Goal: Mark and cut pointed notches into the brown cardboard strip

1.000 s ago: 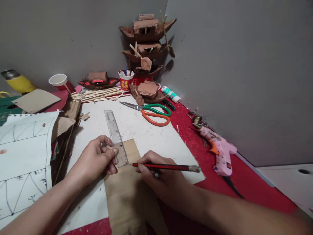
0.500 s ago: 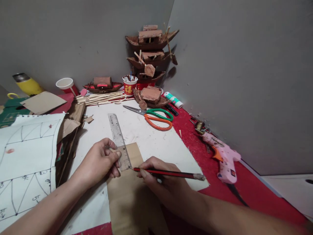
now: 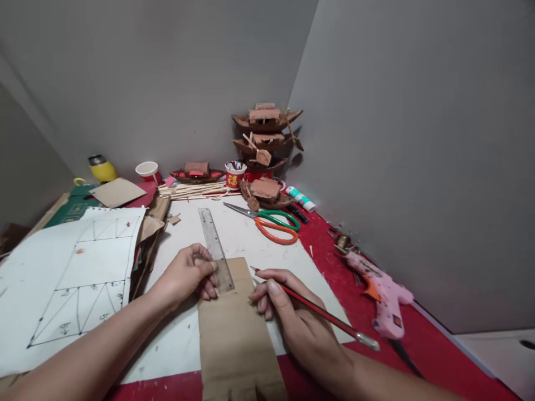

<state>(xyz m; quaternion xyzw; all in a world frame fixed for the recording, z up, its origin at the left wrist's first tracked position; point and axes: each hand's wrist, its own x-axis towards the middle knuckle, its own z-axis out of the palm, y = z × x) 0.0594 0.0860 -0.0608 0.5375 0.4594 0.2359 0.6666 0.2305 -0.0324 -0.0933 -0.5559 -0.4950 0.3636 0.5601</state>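
Observation:
Between the thumb and fingers of my left hand (image 3: pixel 194 274) is a clear plastic ruler (image 3: pixel 215 242), its near end lying over a strip of brown cardboard (image 3: pixel 238 340). A small dark mark shows on the cardboard by the ruler's end. My right hand (image 3: pixel 298 312) grips a red and black pencil (image 3: pixel 320 309) just right of the strip. The pencil's tip points up and left, apart from the cardboard. White paper (image 3: pixel 175 334) lies under the strip.
Scissors (image 3: pixel 267 223) with green and orange handles lie beyond the ruler. At right rests a pink glue gun (image 3: pixel 382 295). Model boats (image 3: pixel 267 192) and a red cup (image 3: pixel 235 175) stand at the back. A sheet with drawn lines (image 3: pixel 96 267) covers the left side.
The pencil tip has lifted off the cardboard beside the ruler, and my right hand has drawn back to the right. My left hand still holds the ruler. The camera view has shifted.

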